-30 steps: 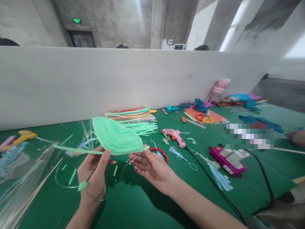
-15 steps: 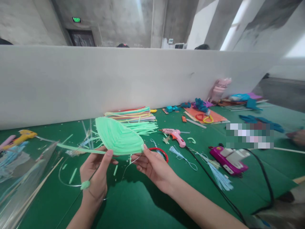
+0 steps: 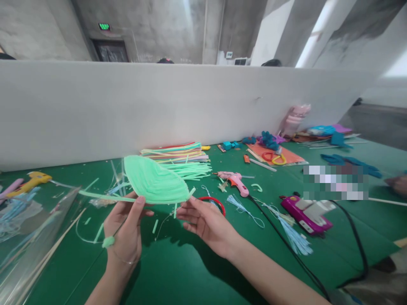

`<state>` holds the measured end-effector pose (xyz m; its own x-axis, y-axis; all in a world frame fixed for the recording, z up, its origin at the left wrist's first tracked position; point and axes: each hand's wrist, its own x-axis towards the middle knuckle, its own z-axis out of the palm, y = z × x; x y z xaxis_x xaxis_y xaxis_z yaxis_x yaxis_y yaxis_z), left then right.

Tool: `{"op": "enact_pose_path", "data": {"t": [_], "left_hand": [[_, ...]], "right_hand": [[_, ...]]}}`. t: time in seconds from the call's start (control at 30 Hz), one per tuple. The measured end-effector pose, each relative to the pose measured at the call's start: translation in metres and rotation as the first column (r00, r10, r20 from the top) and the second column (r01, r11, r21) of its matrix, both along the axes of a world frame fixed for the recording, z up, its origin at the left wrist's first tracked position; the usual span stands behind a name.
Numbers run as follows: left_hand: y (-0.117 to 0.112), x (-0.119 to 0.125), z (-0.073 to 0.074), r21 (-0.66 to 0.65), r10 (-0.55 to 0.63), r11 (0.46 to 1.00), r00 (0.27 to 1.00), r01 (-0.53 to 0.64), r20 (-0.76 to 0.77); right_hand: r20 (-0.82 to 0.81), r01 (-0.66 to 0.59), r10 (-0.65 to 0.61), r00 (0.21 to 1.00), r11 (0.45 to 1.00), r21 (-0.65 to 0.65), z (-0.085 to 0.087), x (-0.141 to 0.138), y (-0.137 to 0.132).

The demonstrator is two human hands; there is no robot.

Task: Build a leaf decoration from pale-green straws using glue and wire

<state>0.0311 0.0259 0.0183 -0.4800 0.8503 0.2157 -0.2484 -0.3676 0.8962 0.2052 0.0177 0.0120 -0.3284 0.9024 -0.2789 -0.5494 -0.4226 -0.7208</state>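
Note:
Both hands hold up a light green leaf shape (image 3: 155,180) made of pipe cleaners laid in rows, above the table. My left hand (image 3: 127,222) grips its lower left edge between thumb and fingers. A loose green pipe cleaner (image 3: 104,196) sticks out leftward from that grip. My right hand (image 3: 205,218) pinches the leaf's right tip, where a short green end pokes up. At the left wrist, a thin clear bracelet and a small green fuzzy piece (image 3: 108,242) with a thin looping strand show.
Behind the leaf lies a bundle of coloured pipe cleaners (image 3: 173,151). A pink glue gun (image 3: 235,180), blue tassels (image 3: 294,235) and a purple power strip (image 3: 305,216) lie to the right. At left are a yellow glue gun (image 3: 34,182) and clear plastic (image 3: 47,237). A white partition (image 3: 127,110) stands behind.
The leaf and my left hand have shifted slightly left. My right fingers have moved a little at the leaf's tip, and the green end there now shows more clearly.

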Motion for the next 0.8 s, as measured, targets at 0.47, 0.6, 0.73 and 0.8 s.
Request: {"op": "enact_pose_path", "data": {"t": [0.47, 0.6, 0.73, 0.8], "left_hand": [[0.0001, -0.0004, -0.0044, 0.009, -0.012, 1.0, 0.998, 0.013, -0.058], [-0.0007, 0.0003, -0.0046, 0.008, -0.012, 1.0, 0.998, 0.012, -0.062], [-0.0003, 0.0, -0.0061, -0.002, -0.006, 1.0, 0.997, 0.006, -0.082], [0.0, 0.0, -0.0071, -0.007, 0.002, 1.0, 0.995, -0.002, -0.097]], "right_hand": [[0.05, 0.057, -0.059, 0.997, 0.997, 0.05, 0.0002, -0.0005, 0.001], [0.07, 0.076, -0.08, 0.994, 0.995, 0.066, -0.0004, -0.0008, 0.0013], [0.085, 0.079, -0.086, 0.993, 0.994, 0.079, -0.0008, -0.0009, 0.0019], [0.088, 0.084, -0.092, 0.992, 0.993, 0.082, -0.0015, -0.0012, 0.0023]]}}
